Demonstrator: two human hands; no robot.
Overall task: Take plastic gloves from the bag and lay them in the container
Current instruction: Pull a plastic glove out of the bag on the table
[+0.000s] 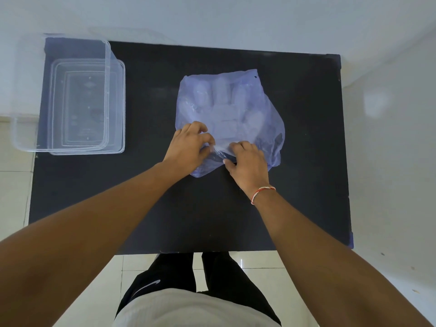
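Observation:
A pale blue see-through bag [257, 97] lies flat in the middle of the black table [165, 208]. Clear plastic gloves [221, 102] show through it, fingers pointing away from me. My left hand [188, 147] pinches the bag's near edge from the left. Just to its right, my right hand [249, 164] grips the same crumpled edge, thumb under the plastic. A clear rectangular container [109, 90] stands at the table's far left with nothing visible inside.
The container rests on a clear lid [121, 109] that juts out on its right side and overhangs the table's left edge. White tiled floor [389, 161] surrounds the table. My legs stand at the near edge.

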